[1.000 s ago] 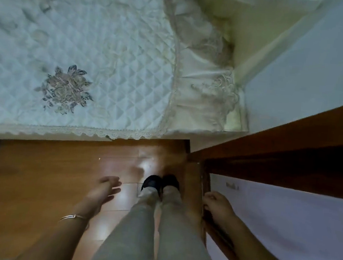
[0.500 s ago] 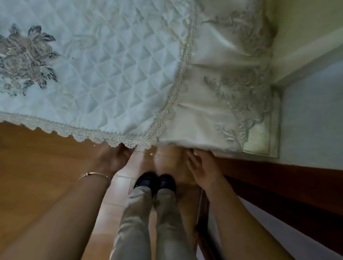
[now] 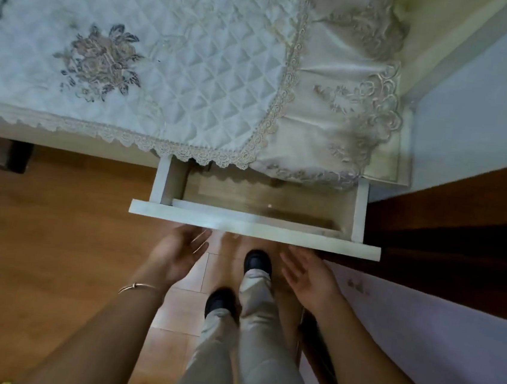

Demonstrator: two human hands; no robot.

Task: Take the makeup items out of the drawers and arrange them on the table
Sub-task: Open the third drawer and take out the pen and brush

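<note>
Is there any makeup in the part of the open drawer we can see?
No, the visible part of the drawer shows only its bare wooden bottom; the rest hides under the tablecloth.

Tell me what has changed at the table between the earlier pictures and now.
The drawer has been pulled out from under the table's front edge, toward the person; half a second ago it was shut beneath the lace hem. The left hand and right hand have dropped below the drawer front, palms open, holding nothing. The visible drawer floor shows no makeup items. The quilted tablecloth lies as before.
</note>
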